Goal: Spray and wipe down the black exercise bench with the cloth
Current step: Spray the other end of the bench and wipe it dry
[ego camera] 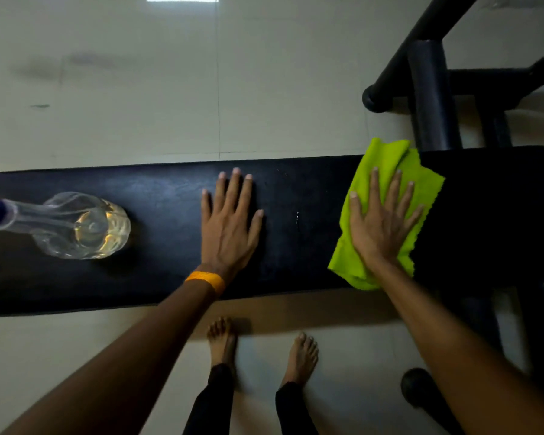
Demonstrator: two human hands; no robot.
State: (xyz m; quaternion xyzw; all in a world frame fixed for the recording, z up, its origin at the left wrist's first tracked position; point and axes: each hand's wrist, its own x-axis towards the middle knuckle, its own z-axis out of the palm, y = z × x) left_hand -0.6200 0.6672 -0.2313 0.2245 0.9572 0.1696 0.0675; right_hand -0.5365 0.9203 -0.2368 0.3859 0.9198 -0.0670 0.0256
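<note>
Head view, looking straight down: a long black bench (pixel 157 196) runs left to right across the frame, its padded tabletop dark against pale floor tiles (pixel 107 89). The right hand (pixel 380 227) lies flat on a bright green cloth (pixel 421 189), fingers (pixel 393 189) spread apart and pressing down rather than gripping; the cloth sits near the right end of the tabletop, hanging slightly over both long edges. The left hand (pixel 230 224), with an orange band (pixel 206 279) at the wrist, rests palm down on bare padding near the middle, fingers apart and holding nothing — it looks like a brace. A clear spray bottle (pixel 82 226) with yellowish liquid stands on the left part of the tabletop, well apart from both hands. A few tiny droplets glint between the hands. Wiping seems underway: the unwiped stretch probably lies leftward from the cloth, along the bench's long axis, so the right hand is the one placed to sweep that way. Black frame tubes (pixel 431 95) rise beyond the right end; bare feet (pixel 300 356) stand below.
</note>
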